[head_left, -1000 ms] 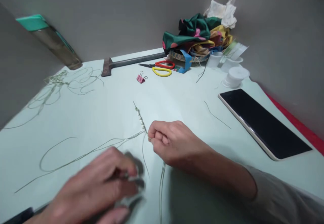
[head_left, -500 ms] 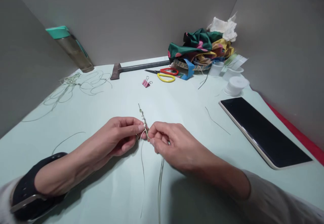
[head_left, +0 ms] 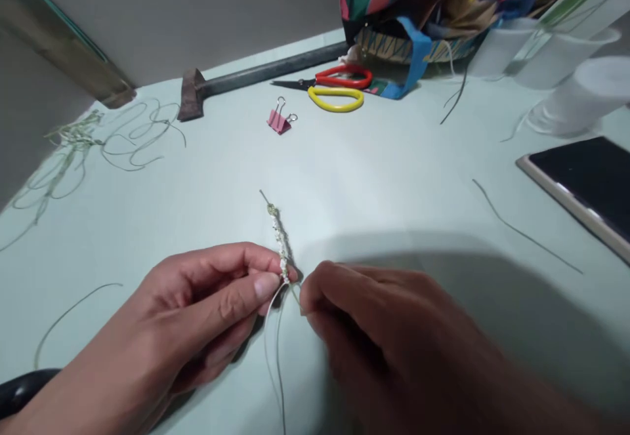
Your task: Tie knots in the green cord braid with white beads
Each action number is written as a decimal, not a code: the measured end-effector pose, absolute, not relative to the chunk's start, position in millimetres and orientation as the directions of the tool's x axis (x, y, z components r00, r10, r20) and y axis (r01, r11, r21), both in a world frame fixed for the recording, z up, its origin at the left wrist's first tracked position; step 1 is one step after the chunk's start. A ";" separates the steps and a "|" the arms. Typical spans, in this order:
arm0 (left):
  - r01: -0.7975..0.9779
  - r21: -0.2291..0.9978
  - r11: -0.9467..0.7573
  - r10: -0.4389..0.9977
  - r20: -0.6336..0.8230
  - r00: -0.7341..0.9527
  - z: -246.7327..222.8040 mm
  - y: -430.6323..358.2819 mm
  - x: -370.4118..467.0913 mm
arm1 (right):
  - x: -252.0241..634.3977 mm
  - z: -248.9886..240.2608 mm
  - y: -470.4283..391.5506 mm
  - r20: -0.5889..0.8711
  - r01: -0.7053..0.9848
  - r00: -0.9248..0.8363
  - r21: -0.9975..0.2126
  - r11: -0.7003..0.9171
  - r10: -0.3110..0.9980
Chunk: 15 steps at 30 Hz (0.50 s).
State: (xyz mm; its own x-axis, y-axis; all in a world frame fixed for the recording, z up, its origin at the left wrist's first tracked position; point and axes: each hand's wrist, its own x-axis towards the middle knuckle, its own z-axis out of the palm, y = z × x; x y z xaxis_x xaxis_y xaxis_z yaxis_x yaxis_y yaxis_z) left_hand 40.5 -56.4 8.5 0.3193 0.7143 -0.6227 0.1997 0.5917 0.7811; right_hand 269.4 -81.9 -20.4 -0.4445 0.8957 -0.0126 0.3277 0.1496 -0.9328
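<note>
A short knotted cord braid (head_left: pixel 278 231), white and pale green, points away from me with a thin tail at its far end. My left hand (head_left: pixel 211 310) pinches its near end between thumb and forefinger. Close beside it, my right hand (head_left: pixel 378 330) is closed on a green cord strand (head_left: pixel 296 296) that comes out of the braid; its fingertips are partly in shadow. Two loose thin cords (head_left: pixel 278 356) hang from the braid toward me over the table.
Beyond my hands lie a pink binder clip (head_left: pixel 281 120), scissors (head_left: pixel 339 97) and a hammer-like tool (head_left: pixel 191 97). Tangled cord (head_left: pixel 73 136) and a bottle (head_left: pixel 73 41) are at left. A phone (head_left: pixel 585 186), white spool (head_left: pixel 571 100), cups and a fabric-filled basket (head_left: pixel 386 44) stand right.
My view has moved closer to the table, so everything looks larger. My right hand has turned and stays beside the left. The left hand keeps its pinch on the braid.
</note>
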 end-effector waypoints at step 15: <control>0.584 0.772 0.251 0.607 -0.596 0.526 -4.7 -68.0 27.5 | 260.6 -9.1 -77.5 -0.025 0.413 -0.441 -0.893 0.179 0.897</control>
State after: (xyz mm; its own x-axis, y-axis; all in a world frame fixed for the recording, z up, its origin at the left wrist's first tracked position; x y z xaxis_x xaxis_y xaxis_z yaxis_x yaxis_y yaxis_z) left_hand 27.5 -68.0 -4.7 0.5257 0.6074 -0.5956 0.5844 0.2510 0.7717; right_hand 260.6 -77.5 -9.1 -0.4413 0.8970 -0.0250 0.4135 0.1785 -0.8928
